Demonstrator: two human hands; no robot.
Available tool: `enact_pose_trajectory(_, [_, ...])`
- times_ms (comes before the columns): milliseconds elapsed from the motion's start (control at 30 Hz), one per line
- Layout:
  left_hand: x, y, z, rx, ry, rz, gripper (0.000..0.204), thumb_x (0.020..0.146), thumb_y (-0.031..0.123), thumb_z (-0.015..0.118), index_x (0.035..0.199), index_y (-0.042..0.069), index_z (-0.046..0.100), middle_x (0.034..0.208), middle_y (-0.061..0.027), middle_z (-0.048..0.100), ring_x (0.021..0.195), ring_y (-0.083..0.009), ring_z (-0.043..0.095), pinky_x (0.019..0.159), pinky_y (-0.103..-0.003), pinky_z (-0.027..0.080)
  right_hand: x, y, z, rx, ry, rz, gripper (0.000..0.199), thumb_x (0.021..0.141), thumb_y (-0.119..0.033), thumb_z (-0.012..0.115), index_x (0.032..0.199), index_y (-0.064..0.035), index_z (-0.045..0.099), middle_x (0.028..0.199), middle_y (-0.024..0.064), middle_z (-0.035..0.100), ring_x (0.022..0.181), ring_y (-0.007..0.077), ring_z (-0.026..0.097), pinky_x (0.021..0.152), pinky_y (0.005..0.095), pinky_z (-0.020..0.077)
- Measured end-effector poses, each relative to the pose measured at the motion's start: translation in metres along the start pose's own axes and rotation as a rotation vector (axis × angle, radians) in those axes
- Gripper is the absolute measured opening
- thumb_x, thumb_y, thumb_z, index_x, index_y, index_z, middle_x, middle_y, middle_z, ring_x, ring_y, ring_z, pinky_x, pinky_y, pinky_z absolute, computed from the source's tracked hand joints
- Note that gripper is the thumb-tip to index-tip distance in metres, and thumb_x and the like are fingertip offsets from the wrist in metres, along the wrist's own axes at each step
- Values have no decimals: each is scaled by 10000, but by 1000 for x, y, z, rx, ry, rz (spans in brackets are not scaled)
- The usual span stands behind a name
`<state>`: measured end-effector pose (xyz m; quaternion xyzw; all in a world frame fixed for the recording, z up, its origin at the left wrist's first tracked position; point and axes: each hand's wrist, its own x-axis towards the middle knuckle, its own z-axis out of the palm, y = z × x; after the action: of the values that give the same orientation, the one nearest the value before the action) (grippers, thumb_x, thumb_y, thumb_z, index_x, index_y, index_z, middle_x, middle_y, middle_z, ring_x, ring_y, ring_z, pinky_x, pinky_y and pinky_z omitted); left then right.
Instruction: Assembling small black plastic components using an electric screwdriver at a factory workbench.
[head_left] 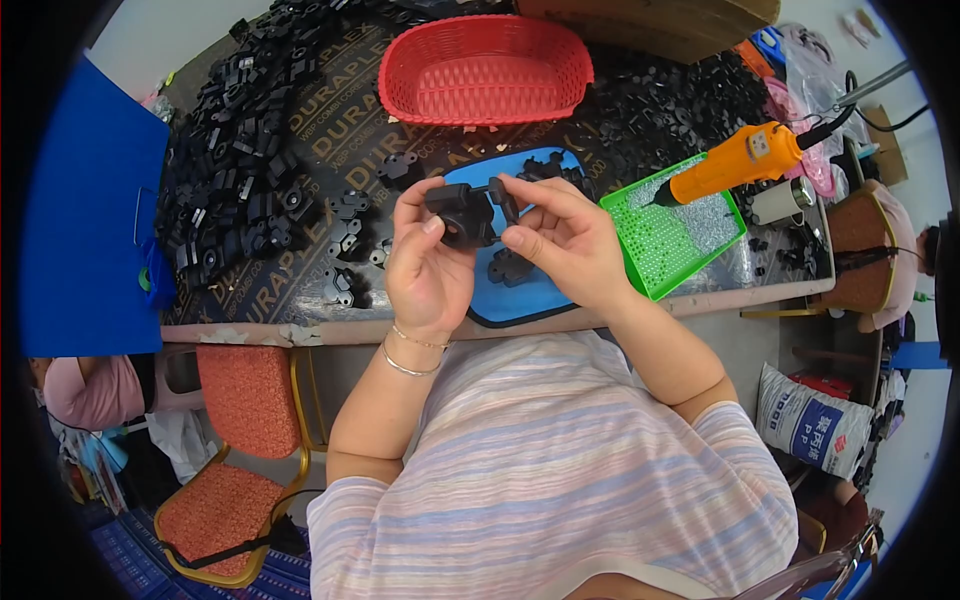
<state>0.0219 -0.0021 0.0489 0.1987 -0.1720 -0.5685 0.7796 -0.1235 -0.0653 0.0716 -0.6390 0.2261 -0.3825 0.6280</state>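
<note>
Over the blue mat (520,295), my left hand (425,270) grips a black plastic housing (462,214), thumb on its near face. My right hand (570,235) pinches a smaller flat black piece (504,200) against the housing's right side; whether the two are joined I cannot tell. Below them on the mat rests another black part (510,267), partly hidden by my right hand. More black parts (545,165) lie at the mat's far edge. Left of my left hand, several black parts with metal bits (345,240) stand on the table.
A red basket (485,30) stands at the far side before a cardboard box (660,25). On the right, an orange electric screwdriver (735,163) hangs over a green tray (665,235) of small screws. Black parts (240,170) heap the left side. An orange-red chair (250,400) stands lower left.
</note>
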Motion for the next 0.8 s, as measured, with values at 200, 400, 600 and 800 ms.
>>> enact_pose_trajectory(200, [-2,-1,2,8,2,18,371,817,86,477,1182,53,415,1125,-85,488,1062,-216,506,944,-398,416,0,0,2,-29,12,-15,450,788,29,656,1218,17,523,1044,43,479,834,74,537,717,190,464])
enact_pose_trajectory(400, [-7,-7,4,44,-12,41,373,813,86,479,1177,58,404,1125,-84,478,1043,-212,499,940,-384,402,-1,4,9,-202,48,-87,432,726,-54,735,1141,-62,614,976,62,532,734,82,553,641,197,470])
enact_pose_trajectory(600, [-9,-14,5,78,-61,57,380,839,123,523,1185,61,378,1139,-112,481,1059,-219,480,960,-366,374,1,4,11,-474,50,-272,480,654,-125,781,1112,-96,641,941,68,552,819,162,566,700,268,489])
enact_pose_trajectory(800, [-12,-16,5,244,-8,11,388,881,240,564,1174,60,385,1203,-160,468,1155,-272,457,994,-411,361,0,7,11,-549,-54,-350,588,615,-176,811,1153,-71,600,1010,65,539,888,176,545,751,283,480])
